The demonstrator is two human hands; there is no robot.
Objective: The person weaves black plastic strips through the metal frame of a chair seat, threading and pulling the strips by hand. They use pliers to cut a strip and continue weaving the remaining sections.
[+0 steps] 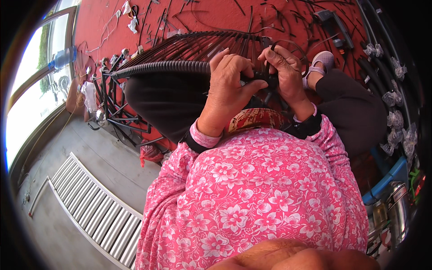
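Red floor (96, 20) | left hand (228, 80) arched, grip: can't tell | right hand (289, 74) upright, pinching dark strip (268, 66)

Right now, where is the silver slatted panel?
The silver slatted panel is at the lower left of the head view, on the grey floor, left of the pink floral top.
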